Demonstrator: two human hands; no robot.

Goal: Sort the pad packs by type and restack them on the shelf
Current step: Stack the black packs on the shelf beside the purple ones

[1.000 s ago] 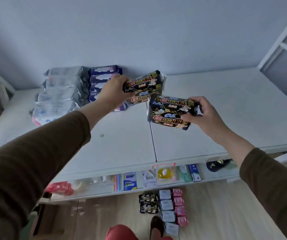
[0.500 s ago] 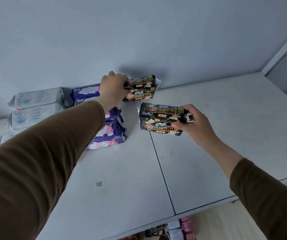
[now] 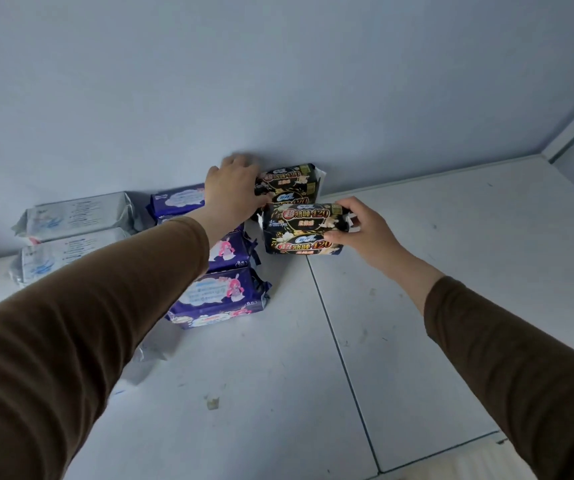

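Black packs [image 3: 301, 228] now nearer wall [image 3: 278, 81], shelf [image 3: 451, 271].

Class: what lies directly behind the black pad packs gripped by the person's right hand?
Behind the right hand's black packs sit more black packs, gripped by the left hand, against the wall. Their lower part is covered.

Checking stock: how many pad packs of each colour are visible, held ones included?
Black packs: 4, two in left hand, two in right hand
Purple packs: at least 4
White packs: at least 3
Total: at least 11; sleeve hides some
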